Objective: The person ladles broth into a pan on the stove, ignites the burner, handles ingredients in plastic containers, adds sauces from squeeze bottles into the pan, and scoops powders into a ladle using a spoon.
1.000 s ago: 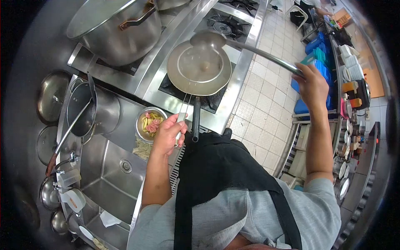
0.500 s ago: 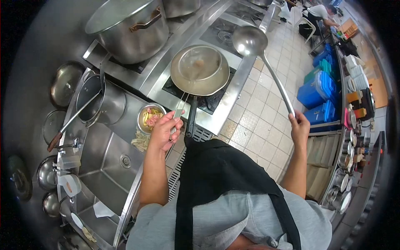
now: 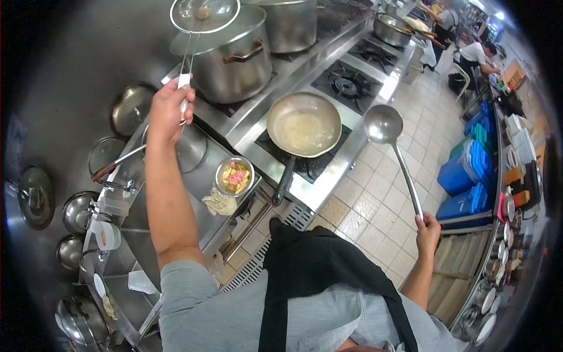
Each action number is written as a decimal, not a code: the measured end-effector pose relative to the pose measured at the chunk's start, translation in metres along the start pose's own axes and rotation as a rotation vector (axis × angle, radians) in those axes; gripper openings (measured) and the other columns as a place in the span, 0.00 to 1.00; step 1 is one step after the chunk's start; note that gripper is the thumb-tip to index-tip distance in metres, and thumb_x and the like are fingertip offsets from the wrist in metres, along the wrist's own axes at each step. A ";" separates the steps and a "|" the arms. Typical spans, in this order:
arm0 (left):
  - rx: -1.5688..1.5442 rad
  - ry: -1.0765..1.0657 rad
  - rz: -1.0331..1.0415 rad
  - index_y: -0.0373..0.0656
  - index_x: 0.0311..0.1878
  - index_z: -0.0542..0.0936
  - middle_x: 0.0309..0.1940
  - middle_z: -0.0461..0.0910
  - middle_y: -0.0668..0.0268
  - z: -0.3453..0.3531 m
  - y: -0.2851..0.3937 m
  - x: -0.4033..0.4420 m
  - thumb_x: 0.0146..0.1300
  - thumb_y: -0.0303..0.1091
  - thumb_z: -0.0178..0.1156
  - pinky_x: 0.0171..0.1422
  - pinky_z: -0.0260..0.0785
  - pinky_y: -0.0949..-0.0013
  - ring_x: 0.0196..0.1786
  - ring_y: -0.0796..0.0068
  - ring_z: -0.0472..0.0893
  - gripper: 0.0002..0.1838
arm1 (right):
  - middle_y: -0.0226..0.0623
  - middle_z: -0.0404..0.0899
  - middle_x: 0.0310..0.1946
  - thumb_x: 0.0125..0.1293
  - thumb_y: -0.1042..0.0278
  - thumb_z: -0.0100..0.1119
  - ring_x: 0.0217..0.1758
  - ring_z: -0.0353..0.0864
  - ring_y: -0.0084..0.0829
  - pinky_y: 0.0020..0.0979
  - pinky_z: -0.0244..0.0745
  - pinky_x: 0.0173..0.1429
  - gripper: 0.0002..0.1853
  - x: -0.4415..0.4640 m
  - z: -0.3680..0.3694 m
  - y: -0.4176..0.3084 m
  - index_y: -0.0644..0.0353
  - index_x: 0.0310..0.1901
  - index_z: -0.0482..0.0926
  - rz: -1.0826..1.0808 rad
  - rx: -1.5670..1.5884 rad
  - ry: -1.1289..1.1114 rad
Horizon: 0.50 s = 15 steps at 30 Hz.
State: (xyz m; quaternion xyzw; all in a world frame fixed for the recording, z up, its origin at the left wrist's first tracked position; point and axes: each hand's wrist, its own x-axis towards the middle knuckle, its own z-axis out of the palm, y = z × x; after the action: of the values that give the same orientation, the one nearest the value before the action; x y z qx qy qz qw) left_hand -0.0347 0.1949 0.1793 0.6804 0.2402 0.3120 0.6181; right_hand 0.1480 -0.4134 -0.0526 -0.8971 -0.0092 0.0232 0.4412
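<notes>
My left hand (image 3: 170, 108) is closed around the handle of a wire strainer (image 3: 205, 14), held up over the rim of a large stockpot (image 3: 234, 76). A small brownish lump shows in its mesh. Out to the right, my right hand (image 3: 428, 233) grips the end of a long metal ladle (image 3: 383, 124), its bowl above the floor beside the stove. Between the two hands, a frying pan (image 3: 280, 112) with pale liquid in it sits on a burner, its black handle towards me. A metal bowl (image 3: 219, 183) of pink and yellow cut food stands left of the pan.
A crumpled cloth (image 3: 220, 203) lies by the bowl. Another stockpot (image 3: 290, 26) and a wok-like pan (image 3: 392, 32) stand farther along the stove (image 3: 325, 190). Blue bins (image 3: 460, 176) and a loaded shelf line the right. Other people work at the back.
My left hand has lifted the strainer off the frying pan and carried it up and left to the stockpot. The ladle stays in my right hand. The view has shifted.
</notes>
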 end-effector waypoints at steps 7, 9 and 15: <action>1.006 0.316 0.242 0.39 0.59 0.75 0.45 0.80 0.41 -0.015 -0.078 0.056 0.66 0.33 0.50 0.58 0.69 0.47 0.52 0.39 0.78 0.19 | 0.28 0.77 0.27 0.61 0.68 0.67 0.31 0.70 0.20 0.25 0.66 0.36 0.16 -0.010 0.018 -0.048 0.67 0.49 0.82 -0.003 -0.034 0.087; 1.078 0.327 0.196 0.38 0.59 0.74 0.45 0.80 0.41 -0.016 -0.082 0.057 0.66 0.34 0.50 0.58 0.69 0.46 0.51 0.38 0.78 0.20 | 0.28 0.76 0.27 0.62 0.68 0.67 0.31 0.70 0.19 0.25 0.66 0.36 0.16 -0.007 0.027 -0.070 0.67 0.48 0.82 -0.018 0.045 0.090; 0.399 0.269 0.052 0.38 0.58 0.74 0.31 0.82 0.60 -0.021 -0.062 0.055 0.69 0.30 0.49 0.26 0.73 0.64 0.21 0.67 0.80 0.17 | 0.27 0.74 0.25 0.65 0.66 0.63 0.29 0.68 0.18 0.25 0.64 0.33 0.14 0.041 0.045 -0.170 0.67 0.47 0.82 -0.279 0.038 0.046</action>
State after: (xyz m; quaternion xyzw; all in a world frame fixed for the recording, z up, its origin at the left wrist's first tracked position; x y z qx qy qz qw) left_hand -0.0081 0.2564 0.1261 0.7474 0.3596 0.3617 0.4257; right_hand 0.1874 -0.2719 0.0533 -0.8789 -0.1231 -0.0587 0.4571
